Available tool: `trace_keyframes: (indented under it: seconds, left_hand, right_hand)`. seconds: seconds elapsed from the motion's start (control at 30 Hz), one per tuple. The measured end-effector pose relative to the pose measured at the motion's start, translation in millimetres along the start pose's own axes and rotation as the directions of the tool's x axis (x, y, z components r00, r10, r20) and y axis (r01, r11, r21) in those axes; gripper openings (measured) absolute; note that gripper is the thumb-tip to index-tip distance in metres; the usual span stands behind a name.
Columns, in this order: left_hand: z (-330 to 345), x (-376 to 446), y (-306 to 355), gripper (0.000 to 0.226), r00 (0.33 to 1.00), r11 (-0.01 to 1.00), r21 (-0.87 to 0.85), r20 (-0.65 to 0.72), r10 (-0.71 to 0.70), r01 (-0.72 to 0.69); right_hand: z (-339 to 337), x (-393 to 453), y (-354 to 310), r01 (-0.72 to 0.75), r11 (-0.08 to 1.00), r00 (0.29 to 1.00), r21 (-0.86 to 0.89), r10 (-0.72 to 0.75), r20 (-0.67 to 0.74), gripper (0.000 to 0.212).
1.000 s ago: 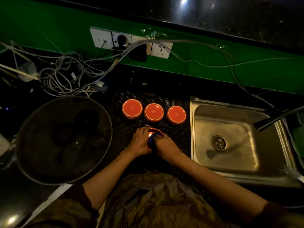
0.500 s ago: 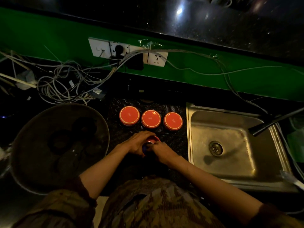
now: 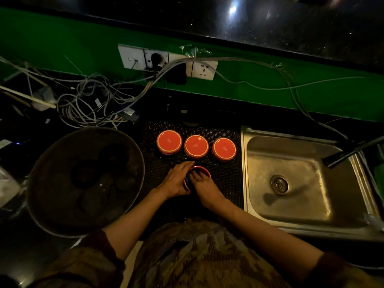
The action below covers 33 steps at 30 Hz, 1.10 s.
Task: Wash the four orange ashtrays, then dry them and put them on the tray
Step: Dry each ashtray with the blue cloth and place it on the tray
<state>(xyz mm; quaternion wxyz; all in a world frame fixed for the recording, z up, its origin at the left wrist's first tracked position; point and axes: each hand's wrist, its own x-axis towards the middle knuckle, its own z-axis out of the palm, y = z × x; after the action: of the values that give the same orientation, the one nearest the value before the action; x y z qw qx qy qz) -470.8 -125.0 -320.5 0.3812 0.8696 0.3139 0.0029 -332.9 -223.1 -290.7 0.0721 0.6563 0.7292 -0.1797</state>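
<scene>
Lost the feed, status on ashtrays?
Both hands on fourth ashtray, blue cloth inside. Three ashtrays upside down on mat. Nothing blocking.

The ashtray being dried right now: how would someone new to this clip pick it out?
Find the steel sink; left of it lies a black mat. Three orange ashtrays sit upside down in a row at its back. This one is alone in front, between the left hand and right hand, a blue cloth against it.

Dark counter (image 3: 207, 113): black mat (image 3: 224, 175), round tray (image 3: 37, 173), cable tangle (image 3: 87, 109), sunken sink (image 3: 259, 204)
</scene>
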Motion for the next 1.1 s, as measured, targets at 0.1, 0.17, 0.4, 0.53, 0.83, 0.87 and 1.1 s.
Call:
trace_keyframes:
  seconds: [0.1,0.17,0.4,0.53,0.83,0.87,1.1]
  left_hand:
    - [-6.7,7.4,3.7,0.116,0.992,0.997,0.047,0.117,0.048,-0.054]
    - [-8.1,9.9,8.7,0.116,0.985,0.996,0.068,0.166,0.051,-0.063]
    - [-5.0,4.1,26.3,0.115,0.987,0.991,0.128,0.153,-0.044,0.024]
    - [9.4,1.5,45.3,0.12,0.983,0.975,0.159,0.069,-0.168,0.155]
    - [-15.2,-43.6,30.0,0.121,0.893,0.919,-0.029,-0.224,-0.39,0.394]
    - [-22.9,-52.0,24.0,0.121,0.864,0.903,-0.05,-0.272,-0.424,0.427]
    - [-79.2,-98.1,-39.9,0.117,0.579,0.729,-0.312,-0.453,-0.678,0.61]
  right_hand:
    - [-19.0,-15.0,9.3,0.077,0.993,0.997,0.09,-0.079,0.021,0.042]
    - [-27.6,-24.3,15.6,0.094,0.994,0.994,0.051,-0.096,0.057,0.039]
    - [-29.8,-38.9,8.0,-0.171,0.985,0.985,-0.034,0.17,-0.035,0.028]
    - [-10.6,-53.8,18.6,-0.302,0.947,0.943,0.111,0.313,-0.111,0.046]
    - [8.1,-49.4,29.1,-0.256,0.868,0.941,0.426,0.325,-0.097,0.068]
    - [12.5,-45.3,24.9,-0.254,0.862,0.945,0.439,0.319,-0.078,0.067]
    - [32.5,-44.5,2.7,-0.3,0.922,0.95,0.244,0.313,-0.014,0.066]
